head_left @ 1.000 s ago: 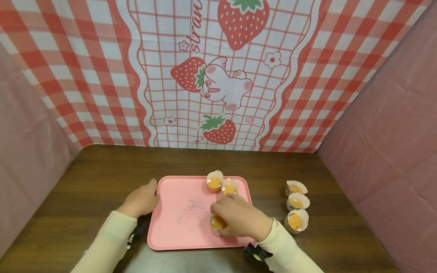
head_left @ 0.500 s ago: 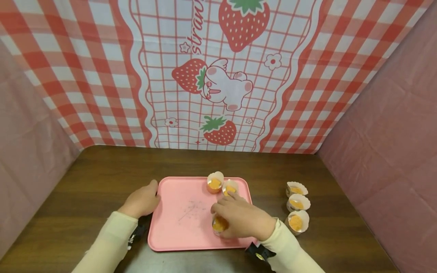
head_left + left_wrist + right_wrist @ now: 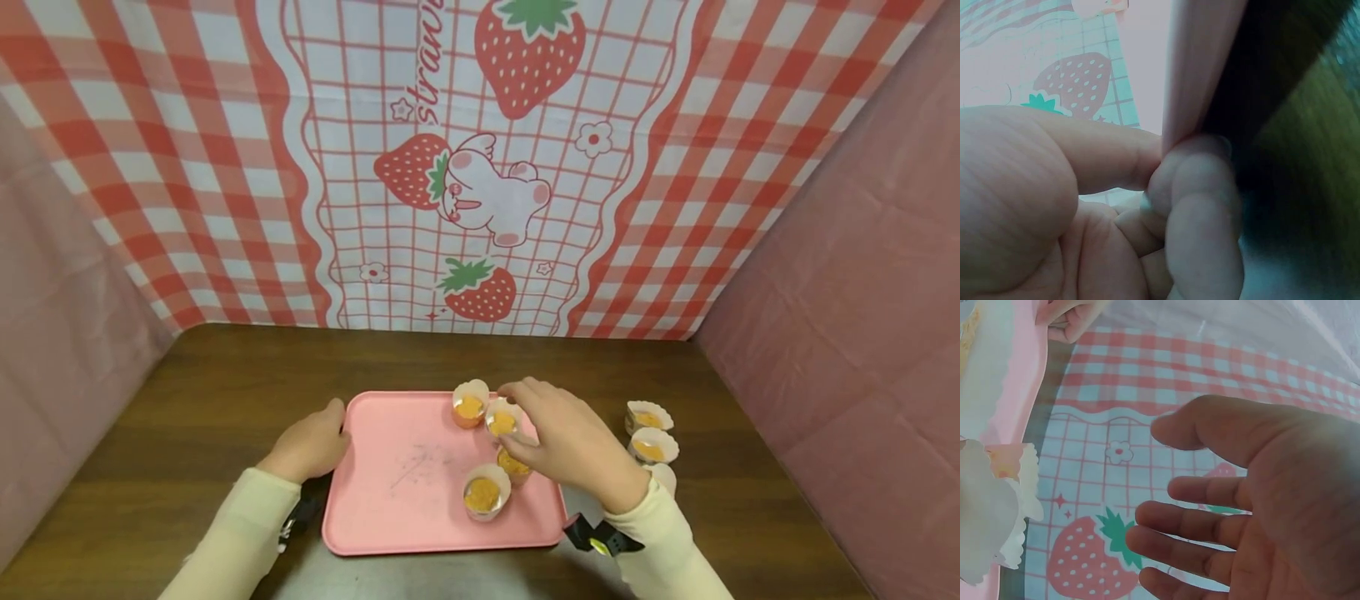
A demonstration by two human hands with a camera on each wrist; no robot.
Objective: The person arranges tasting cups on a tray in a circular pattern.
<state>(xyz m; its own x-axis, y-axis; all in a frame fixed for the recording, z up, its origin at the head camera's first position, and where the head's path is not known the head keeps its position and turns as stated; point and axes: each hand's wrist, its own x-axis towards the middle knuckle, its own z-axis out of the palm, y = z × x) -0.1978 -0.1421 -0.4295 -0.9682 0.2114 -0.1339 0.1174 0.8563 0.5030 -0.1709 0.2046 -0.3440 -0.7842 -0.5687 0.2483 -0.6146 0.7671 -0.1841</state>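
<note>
My left hand point(image 3: 309, 442) grips the left edge of a pink rectangular tray point(image 3: 397, 525). In the left wrist view, thumb and curled fingers pinch the tray's rim point(image 3: 1191, 69). On the tray's right half stand several cupcakes with yellow-orange tops in pale paper cups: a back cupcake point(image 3: 469, 407), one to its right point(image 3: 502, 422), a partly covered one point(image 3: 513, 463) and a front cupcake point(image 3: 482, 495). Raised over the tray's right side, my right hand point(image 3: 576, 442) holds nothing, its fingers spread apart in the right wrist view, with paper cups point(image 3: 988, 506) left of it.
Right of the tray, more cupcakes stand in a line on the brown wooden table point(image 3: 247, 358): a far one point(image 3: 648, 417), a middle one point(image 3: 651, 448) and a third point(image 3: 664, 477), mostly behind the right forearm. A strawberry-print cloth point(image 3: 480, 167) hangs behind; pink cloth flanks both sides.
My right hand has let go of the front cupcake, leaving it on the tray, and has moved up and to the right with fingers spreading. The left hand keeps its grip on the tray.
</note>
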